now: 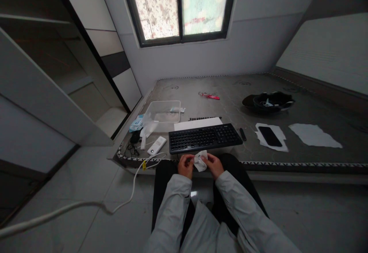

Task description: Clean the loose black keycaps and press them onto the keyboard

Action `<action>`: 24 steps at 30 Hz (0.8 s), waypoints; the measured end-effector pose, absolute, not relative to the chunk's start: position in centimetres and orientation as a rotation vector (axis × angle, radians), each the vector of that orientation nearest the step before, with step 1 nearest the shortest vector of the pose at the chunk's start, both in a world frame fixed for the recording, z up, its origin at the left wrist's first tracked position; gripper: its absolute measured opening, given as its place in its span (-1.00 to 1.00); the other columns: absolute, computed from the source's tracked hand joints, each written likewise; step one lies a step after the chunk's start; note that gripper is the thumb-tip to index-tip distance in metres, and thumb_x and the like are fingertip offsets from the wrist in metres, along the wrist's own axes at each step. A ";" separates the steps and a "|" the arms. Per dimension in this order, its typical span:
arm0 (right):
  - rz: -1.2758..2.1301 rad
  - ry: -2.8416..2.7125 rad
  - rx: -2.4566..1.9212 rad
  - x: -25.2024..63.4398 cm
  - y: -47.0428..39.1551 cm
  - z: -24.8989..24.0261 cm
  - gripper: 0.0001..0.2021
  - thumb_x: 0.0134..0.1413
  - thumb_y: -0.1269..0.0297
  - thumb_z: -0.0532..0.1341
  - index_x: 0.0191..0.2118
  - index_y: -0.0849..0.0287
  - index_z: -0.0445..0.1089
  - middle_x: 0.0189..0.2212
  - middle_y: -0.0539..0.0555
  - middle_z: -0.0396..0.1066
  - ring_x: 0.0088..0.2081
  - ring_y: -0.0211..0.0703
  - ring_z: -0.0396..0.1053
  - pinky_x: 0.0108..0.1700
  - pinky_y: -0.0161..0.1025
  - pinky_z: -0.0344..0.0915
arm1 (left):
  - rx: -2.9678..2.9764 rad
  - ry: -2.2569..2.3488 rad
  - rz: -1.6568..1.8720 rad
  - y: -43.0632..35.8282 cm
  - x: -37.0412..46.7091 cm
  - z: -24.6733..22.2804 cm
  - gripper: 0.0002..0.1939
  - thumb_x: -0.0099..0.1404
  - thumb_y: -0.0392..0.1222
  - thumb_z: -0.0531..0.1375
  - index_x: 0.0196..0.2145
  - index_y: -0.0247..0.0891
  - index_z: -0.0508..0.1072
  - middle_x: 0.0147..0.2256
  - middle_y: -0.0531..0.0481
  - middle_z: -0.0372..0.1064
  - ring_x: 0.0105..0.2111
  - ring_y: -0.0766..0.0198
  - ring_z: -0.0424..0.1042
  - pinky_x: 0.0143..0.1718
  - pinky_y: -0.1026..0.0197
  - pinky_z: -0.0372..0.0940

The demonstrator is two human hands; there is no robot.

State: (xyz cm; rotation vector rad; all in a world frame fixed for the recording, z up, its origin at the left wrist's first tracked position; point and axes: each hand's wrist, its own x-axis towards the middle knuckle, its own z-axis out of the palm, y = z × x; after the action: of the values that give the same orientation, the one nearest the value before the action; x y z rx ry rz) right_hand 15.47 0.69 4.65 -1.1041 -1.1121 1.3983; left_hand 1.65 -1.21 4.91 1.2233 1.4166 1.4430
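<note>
From where I stand, the left hand point(186, 165) and right hand point(215, 165) have their fingers curled in, pinching a crumpled white tissue point(200, 161) between them. It's above the lap, just before the black keyboard point(205, 138) on the mattress point(189, 88) (a dark smartphone point(270, 136) lies farther right).

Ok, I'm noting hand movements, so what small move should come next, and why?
Probably spread the crumpled white sheet a little: it looks bunched up, and the left hand and right hand already grip it from opposite sides.
</note>
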 end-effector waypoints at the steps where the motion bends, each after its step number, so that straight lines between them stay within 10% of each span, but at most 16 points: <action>1: 1.397 -1.120 -1.105 15.5 0.7 4.6 -0.50 -0.32 -0.03 0.26 -0.24 0.23 0.39 -0.33 0.14 0.46 -0.26 0.00 0.38 -0.20 -0.12 0.30 | 1.262 1.393 1.447 -1.3 1.6 5.2 -0.86 0.02 -0.23 0.11 -0.45 -0.25 0.45 -0.36 0.01 0.30 -0.65 0.49 0.19 -0.66 0.40 0.13; 24: 1.618 -0.856 -1.036 15.4 0.6 4.3 -0.63 -0.36 0.15 0.33 -0.33 0.23 0.41 -0.45 0.07 0.47 -0.43 -0.13 0.40 -0.39 -0.26 0.29 | 1.130 1.447 1.365 -1.2 2.3 4.6 -0.70 -0.17 -0.16 0.29 -0.39 -0.28 0.48 -0.46 0.05 0.37 -0.74 0.56 0.11 -0.75 0.44 0.08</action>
State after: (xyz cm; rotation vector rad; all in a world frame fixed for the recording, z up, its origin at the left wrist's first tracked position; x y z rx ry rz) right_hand 15.35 0.61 4.29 -1.0364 -0.8565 1.6175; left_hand 2.33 -1.16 4.59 1.1304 1.4471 1.3647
